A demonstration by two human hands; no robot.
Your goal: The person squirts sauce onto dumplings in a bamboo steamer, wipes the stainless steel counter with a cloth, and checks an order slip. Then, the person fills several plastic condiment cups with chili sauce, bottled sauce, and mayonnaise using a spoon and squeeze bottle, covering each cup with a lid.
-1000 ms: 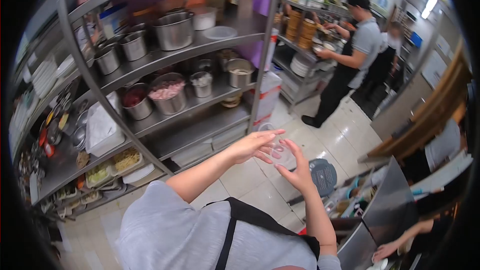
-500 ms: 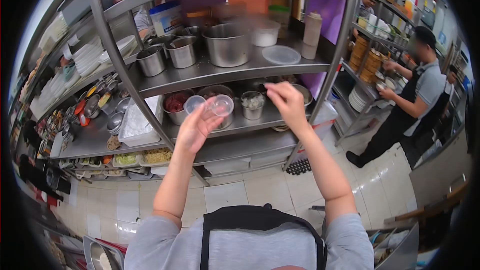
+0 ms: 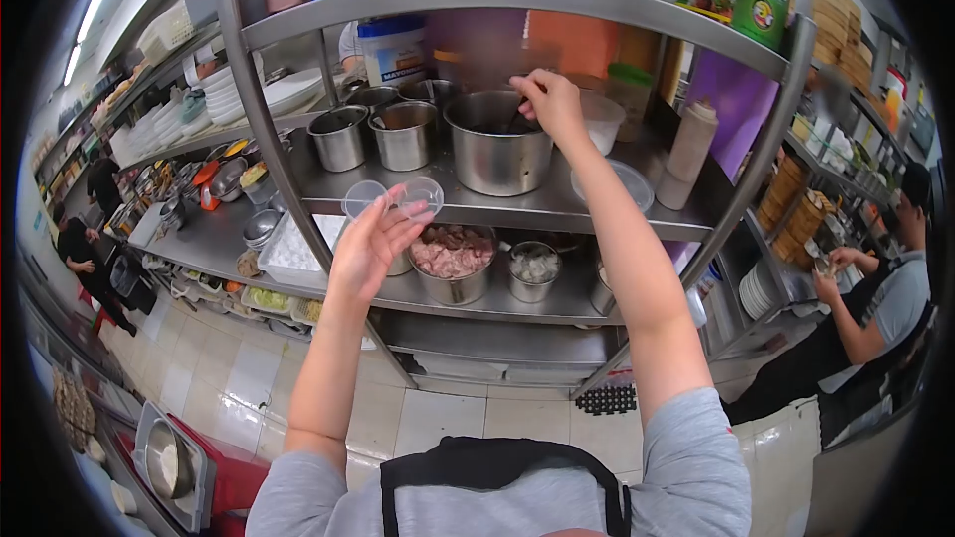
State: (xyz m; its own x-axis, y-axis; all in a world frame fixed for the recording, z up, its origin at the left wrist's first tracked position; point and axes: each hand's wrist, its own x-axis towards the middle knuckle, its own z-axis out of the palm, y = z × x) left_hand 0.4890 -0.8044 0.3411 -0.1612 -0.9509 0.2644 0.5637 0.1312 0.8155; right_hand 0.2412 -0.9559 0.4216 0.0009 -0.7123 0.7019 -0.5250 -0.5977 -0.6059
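Note:
My left hand is closed round two small clear plastic sauce cups, held side by side in front of the middle shelf's edge. My right hand is pinched over the rim of a large steel pot. A thin dark utensil handle runs down from its fingers into the pot, and the utensil's lower end is hidden inside. Left of the pot stand smaller steel pots. On the shelf below are a pot of raw meat pieces and a small pot of chopped white pieces.
Right of the large pot are a white tub, a flat clear lid and a squeeze bottle. A mayonnaise tub stands behind. The steel shelf post rises at the right. A co-worker stands beyond it.
My right hand has moved up from above the lower shelf to the large pot and now holds a utensil handle there. My left hand still holds the cups; the view has shifted.

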